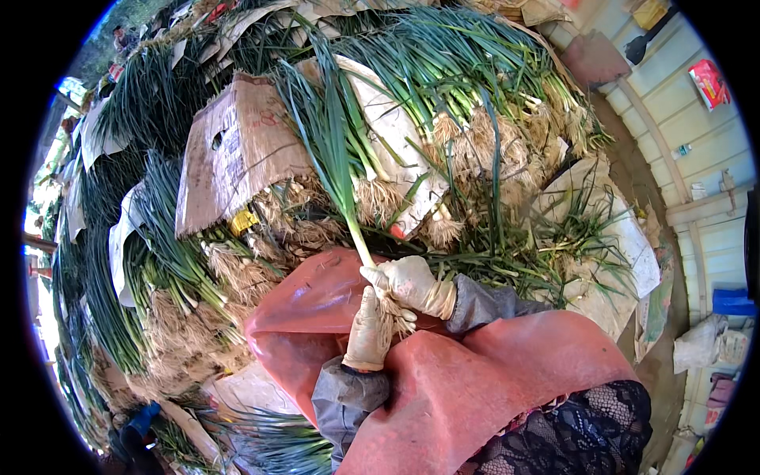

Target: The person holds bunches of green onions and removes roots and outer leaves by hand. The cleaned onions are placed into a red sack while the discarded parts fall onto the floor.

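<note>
A long green onion (358, 237) with a white stalk and pale roots stands out from between my two gloved hands over a red apron (475, 380). My right hand (412, 286) pinches the lower white stalk. My left hand (369, 332) is around the roots just below it, with fingertips showing at their far side. Beyond the hands, a few more green onions (374, 172) lie on a pale sheet, roots towards me. A larger pile of green onions (469, 101) is behind them to the right. Both gloves are off-white and soiled.
A woven sack (243, 148) covers part of the onions on the left, beside more bundles (178, 279). Loose leaf trimmings (564, 249) lie on sacking at the right. A pale panelled wall (706, 148) stands far right. A person (122, 38) is in the far upper left.
</note>
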Demonstrator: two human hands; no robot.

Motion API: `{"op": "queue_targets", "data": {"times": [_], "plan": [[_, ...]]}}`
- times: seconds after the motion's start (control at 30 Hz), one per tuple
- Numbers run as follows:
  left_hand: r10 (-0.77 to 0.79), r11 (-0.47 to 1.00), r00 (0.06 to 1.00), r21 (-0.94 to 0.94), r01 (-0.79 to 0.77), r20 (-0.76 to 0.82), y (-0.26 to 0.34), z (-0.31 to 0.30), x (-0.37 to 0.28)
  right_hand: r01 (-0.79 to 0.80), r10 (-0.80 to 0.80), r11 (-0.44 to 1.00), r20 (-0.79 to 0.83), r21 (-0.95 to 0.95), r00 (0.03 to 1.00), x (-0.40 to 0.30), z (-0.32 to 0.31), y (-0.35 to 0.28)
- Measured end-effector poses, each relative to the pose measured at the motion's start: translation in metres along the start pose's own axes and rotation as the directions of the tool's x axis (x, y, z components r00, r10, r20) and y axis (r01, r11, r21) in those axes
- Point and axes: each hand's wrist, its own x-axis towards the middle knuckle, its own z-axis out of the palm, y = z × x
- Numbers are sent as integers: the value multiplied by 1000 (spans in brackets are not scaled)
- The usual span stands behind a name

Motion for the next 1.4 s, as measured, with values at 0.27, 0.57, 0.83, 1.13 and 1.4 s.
{"op": "queue_targets", "data": {"times": [0.27, 0.57, 0.83, 1.13, 1.4], "plan": [[56, 977, 996, 209, -39, -73, 7, 10, 16, 455, -508, 773, -2, -442, 861, 22, -14, 15], [246, 909, 968, 336, -247, 46, 10, 16, 10, 677, -753, 590, 2, -440, 658, 31, -57, 9], [498, 747, 854, 574, -334, -151, 9, 6, 19, -54, 148, 772, 96, -634, 984, -18, -101, 54], [784, 0, 614, 988, -152, 94, 5, -6, 18, -234, 185, 796, 145, 558, 972, 16, 3, 1], [453, 500, 892, 831, -244, -10, 1, -45, 39, 235, -74, 833, 319, -502, 945, 12, -10, -14]]}}
